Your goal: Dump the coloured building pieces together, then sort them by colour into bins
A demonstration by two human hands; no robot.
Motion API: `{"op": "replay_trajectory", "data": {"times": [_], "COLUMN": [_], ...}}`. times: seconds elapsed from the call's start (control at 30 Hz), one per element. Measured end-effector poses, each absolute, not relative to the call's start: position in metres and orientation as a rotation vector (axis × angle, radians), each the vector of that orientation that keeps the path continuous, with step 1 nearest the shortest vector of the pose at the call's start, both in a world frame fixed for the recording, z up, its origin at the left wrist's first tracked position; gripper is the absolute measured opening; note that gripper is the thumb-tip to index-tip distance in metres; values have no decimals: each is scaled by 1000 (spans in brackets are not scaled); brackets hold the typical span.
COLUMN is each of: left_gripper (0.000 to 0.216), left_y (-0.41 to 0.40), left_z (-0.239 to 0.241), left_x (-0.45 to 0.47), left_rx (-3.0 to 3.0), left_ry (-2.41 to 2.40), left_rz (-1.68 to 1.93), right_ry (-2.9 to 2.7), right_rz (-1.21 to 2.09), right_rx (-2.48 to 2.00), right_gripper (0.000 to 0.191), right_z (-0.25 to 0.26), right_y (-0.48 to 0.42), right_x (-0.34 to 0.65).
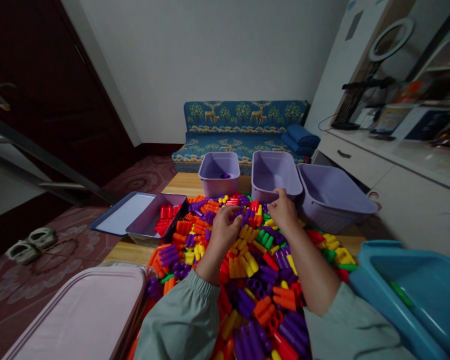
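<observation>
A heap of plastic tube blocks (255, 270) in purple, orange, yellow, red and green covers the low wooden table (180, 184). My left hand (225, 231) reaches into the far part of the heap, fingers curled down among purple and orange pieces. My right hand (283, 210) rests on the heap's far edge, just in front of the middle purple bin (275, 175), fingers bent onto blocks; what either hand holds is hidden. A purple bin (219, 172) at the left rear holds one purple piece. A tilted purple bin (150, 220) at the left holds red blocks (165, 219).
A third purple bin (333, 197) lies tipped at the right rear. A blue tub (416, 290) stands at the right front, a pink lid (86, 312) at the left front, a flat tray (118, 215) at the left. A patterned sofa sits behind; slippers lie on the floor.
</observation>
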State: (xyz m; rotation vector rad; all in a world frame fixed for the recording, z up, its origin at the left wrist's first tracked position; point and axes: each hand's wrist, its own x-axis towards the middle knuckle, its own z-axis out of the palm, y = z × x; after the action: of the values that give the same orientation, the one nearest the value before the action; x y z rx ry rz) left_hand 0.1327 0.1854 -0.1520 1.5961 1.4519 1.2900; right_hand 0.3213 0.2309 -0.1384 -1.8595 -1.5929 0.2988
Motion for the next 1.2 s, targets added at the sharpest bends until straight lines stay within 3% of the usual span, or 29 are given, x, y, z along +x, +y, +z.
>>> {"op": "replay_trajectory", "data": {"times": [0.23,0.8,1.2], "left_gripper": [27,25,25], "left_y": [185,186,180], "left_z": [-151,-154,-149], "left_x": [133,132,127], "left_rx": [1663,1662,1791], "left_ry": [1495,1480,1492], "left_rz": [1225,1227,1158], "right_ry": [-1572,-1583,-1611], "right_rz": [270,280,328], "right_rx": [-1747,-1806,-1760], "right_gripper": [40,39,76], "right_z": [-149,-142,-141], "right_y": [227,235,241], "right_x": [324,331,331]}}
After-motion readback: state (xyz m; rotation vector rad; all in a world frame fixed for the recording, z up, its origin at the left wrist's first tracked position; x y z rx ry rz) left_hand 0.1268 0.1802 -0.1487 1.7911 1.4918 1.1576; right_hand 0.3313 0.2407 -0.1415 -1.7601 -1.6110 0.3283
